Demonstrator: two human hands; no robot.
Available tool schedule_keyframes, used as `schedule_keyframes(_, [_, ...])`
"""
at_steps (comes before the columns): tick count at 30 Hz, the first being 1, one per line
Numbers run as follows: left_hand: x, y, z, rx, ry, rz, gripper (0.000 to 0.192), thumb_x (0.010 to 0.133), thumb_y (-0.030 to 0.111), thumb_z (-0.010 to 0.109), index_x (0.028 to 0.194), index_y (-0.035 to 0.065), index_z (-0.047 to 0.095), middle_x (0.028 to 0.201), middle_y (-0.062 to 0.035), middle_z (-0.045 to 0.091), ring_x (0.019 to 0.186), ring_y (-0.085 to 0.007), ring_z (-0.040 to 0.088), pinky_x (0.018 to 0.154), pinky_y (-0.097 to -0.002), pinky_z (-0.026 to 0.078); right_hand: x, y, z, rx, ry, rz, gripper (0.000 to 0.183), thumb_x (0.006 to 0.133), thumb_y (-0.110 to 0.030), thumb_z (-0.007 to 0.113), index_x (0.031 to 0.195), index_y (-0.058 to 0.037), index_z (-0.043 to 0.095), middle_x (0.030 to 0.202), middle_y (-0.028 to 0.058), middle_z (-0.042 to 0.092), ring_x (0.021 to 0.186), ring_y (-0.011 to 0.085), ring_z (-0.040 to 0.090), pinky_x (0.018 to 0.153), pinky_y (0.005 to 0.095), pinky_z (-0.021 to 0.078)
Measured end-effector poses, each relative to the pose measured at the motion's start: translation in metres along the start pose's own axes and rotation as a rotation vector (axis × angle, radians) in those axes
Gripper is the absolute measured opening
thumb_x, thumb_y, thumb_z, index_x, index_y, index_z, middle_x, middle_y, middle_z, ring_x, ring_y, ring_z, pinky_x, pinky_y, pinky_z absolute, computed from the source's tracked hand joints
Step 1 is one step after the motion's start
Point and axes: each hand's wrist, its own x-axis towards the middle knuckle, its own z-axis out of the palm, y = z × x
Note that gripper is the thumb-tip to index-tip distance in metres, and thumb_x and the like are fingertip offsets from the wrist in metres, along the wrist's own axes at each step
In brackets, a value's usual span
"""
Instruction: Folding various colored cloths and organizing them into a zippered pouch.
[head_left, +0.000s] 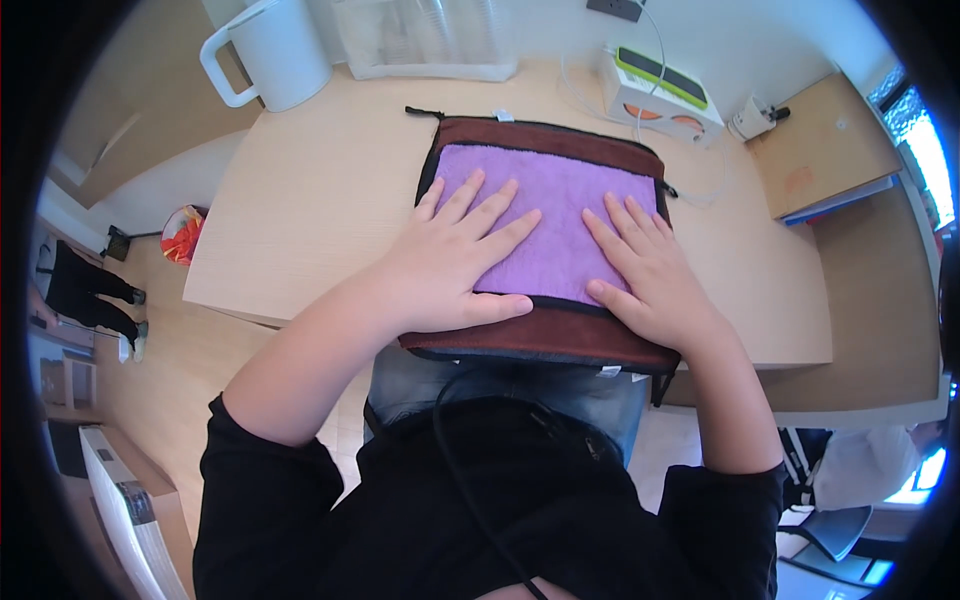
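On the desk in front of me lies a brown fabric piece (551, 334) with black edging, perhaps a cushion cover or bag. A purple plush cloth (564, 217) rests flat over its middle. My left hand (461, 251) presses palm-down on the left part of the cloth, fingers spread, with the thumb over the lower black band. My right hand (645, 270) lies flat on the right side, its fingers apart too. Neither hand grips anything. The near edge of the brown piece overhangs the desk edge above my lap, and small white tags (609, 371) stick out there.
At the back left stands a white electric kettle (281, 56), beside a clear plastic container (427, 37). Back right are a white box (660, 105) with a green-edged device (661, 77) on it, a paper cup (750, 120) and a file box (829, 150). Other people are nearby.
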Motion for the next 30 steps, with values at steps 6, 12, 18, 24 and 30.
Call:
schedule_keyframes(6, [0.067,-0.038,-0.057,-0.533,-0.172,-0.295,0.05,0.098,0.043,0.064,0.134,0.0079,0.069,0.13,-0.0159,0.071,0.124,-0.0297,0.065,0.106,-0.0403,0.051,0.047,0.031,-0.04,0.386,-0.064,0.171,0.06,0.1,-0.024,0.059,0.157,-0.0104,0.048,0.155,0.0201,0.054,0.143,0.0335,0.053,0.117,0.0416,0.0437])
schedule_keyframes(12, [0.13,-0.112,0.011,-0.489,0.191,-0.309,0.049,0.093,0.02,0.059,0.137,0.0003,0.063,0.131,-0.0172,0.07,0.122,-0.0317,0.066,0.107,-0.0408,0.051,0.129,0.044,-0.026,0.05,-0.288,0.361,0.069,0.089,-0.014,0.055,0.157,-0.0182,0.049,0.148,0.0166,0.062,0.137,0.0337,0.058,0.115,0.0405,0.045])
schedule_keyframes(18, [0.111,-0.116,0.03,-0.183,0.21,-0.141,0.049,0.087,0.018,0.056,0.132,-0.0003,0.063,0.126,-0.0209,0.064,0.123,-0.0401,0.057,0.108,-0.0471,0.046,0.123,0.056,-0.007,0.023,-0.027,0.175,0.056,0.082,-0.025,0.058,0.134,-0.0038,0.062,0.132,0.0249,0.067,0.12,0.0415,0.064,0.103,0.0486,0.0504])
schedule_keyframes(24, [0.116,-0.112,0.01,-0.179,0.084,-0.25,0.045,0.081,0.02,0.062,0.12,-0.0011,0.066,0.112,-0.0209,0.068,0.109,-0.039,0.063,0.099,-0.0465,0.051,0.129,0.095,0.007,0.187,-0.069,0.25,0.041,0.079,-0.025,0.06,0.111,0.0005,0.067,0.11,0.0251,0.071,0.107,0.0429,0.065,0.093,0.0493,0.0509])
schedule_keyframes(30, [0.124,-0.117,0.0,-0.26,0.019,-0.415,0.037,0.076,0.022,0.066,0.103,-0.003,0.068,0.096,-0.0224,0.07,0.093,-0.0358,0.067,0.083,-0.0438,0.054,0.115,0.125,0.018,0.328,0.006,0.301,0.04,0.078,-0.024,0.065,0.11,-0.0005,0.068,0.106,0.0209,0.071,0.106,0.0352,0.066,0.093,0.0436,0.0519])
